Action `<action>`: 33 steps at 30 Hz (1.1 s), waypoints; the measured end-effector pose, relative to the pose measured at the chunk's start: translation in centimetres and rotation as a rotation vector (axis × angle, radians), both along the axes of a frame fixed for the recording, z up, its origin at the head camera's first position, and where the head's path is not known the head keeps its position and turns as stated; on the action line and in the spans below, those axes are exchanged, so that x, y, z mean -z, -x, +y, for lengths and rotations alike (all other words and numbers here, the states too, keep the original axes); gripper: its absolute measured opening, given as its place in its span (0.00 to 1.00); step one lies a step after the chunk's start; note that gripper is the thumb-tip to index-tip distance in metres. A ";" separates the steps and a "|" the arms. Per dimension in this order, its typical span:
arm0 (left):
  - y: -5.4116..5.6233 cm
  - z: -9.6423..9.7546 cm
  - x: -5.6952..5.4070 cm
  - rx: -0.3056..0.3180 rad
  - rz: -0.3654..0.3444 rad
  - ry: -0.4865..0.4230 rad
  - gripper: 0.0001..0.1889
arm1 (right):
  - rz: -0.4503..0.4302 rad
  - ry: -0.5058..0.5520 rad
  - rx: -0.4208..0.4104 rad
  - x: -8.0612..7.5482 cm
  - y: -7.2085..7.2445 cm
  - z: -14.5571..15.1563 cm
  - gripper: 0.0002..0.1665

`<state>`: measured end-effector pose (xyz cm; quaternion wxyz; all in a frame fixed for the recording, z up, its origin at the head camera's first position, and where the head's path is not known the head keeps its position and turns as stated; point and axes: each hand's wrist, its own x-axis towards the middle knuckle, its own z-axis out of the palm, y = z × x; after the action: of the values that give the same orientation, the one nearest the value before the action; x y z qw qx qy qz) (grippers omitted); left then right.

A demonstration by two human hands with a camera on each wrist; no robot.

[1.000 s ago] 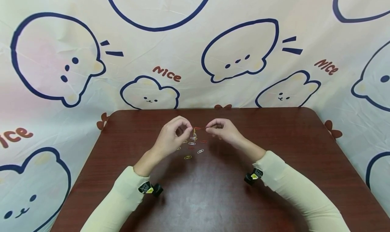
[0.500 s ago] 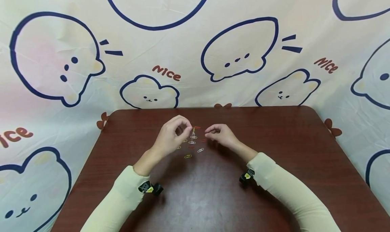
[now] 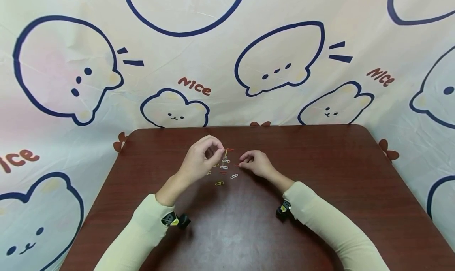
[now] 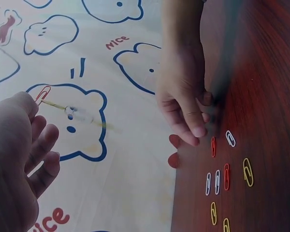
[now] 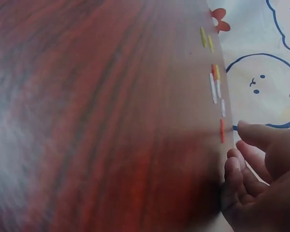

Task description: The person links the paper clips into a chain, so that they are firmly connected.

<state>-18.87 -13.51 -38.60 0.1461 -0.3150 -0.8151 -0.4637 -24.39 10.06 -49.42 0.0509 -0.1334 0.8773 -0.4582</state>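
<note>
Paperclip chain (image 4: 54,104) hangs pinched in the left hand (image 3: 200,158); right hand (image 3: 261,165), fingers parted, should side-grip the nearest red paperclip (image 4: 213,147) (probably light, slick).

Red "Nice" lettering (image 3: 194,86) repeats across the pale printed backdrop (image 3: 160,61)

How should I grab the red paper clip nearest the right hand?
Probably pinch the red paper clip by its long edges, at the end facing the right hand, from above on that side: it's thin, lies flat, and most other paper clips lie beyond it.
</note>
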 end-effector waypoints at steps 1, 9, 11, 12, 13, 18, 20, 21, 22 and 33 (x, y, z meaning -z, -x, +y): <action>0.0 0.0 0.0 0.001 0.000 -0.001 0.03 | 0.000 -0.010 0.002 0.1 0.0 0.0 0.08; 0.0 0.0 0.1 -0.014 0.001 0.008 0.02 | 0.032 -0.132 0.050 0.4 0.0 -0.7 0.07; 0.0 0.1 0.1 -0.014 0.010 0.010 0.02 | 0.037 -0.177 0.068 0.5 0.0 -0.9 0.07; 0.0 0.1 0.1 -0.012 0.014 0.010 0.03 | 0.039 -0.197 0.077 0.5 0.0 -1.0 0.06; 0.0 0.2 0.1 -0.010 0.019 0.011 0.03 | 0.040 -0.216 0.085 0.5 0.0 -1.1 0.06; 0.0 0.3 0.1 -0.010 0.037 0.004 0.04 | 0.035 -0.254 0.103 0.3 -0.1 -1.4 0.06; 0.0 0.3 0.1 -0.014 0.038 0.003 0.04 | 0.030 -0.258 0.103 0.2 -0.1 -1.5 0.06; 0.0 0.2 0.1 -0.016 0.036 0.003 0.04 | 0.027 -0.263 0.103 0.2 -0.1 -1.5 0.06; 0.0 0.2 0.1 -0.016 0.033 0.004 0.04 | 0.024 -0.267 0.103 0.2 -0.1 -1.5 0.06; 0.0 0.2 0.2 -0.016 0.036 0.007 0.04 | -0.003 -0.304 0.088 -0.3 0.0 -1.7 0.07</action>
<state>-18.91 -13.30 -38.81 0.1632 -0.3173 -0.8164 -0.4541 -24.38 8.38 -49.16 0.0516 -0.0849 0.9415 -0.3221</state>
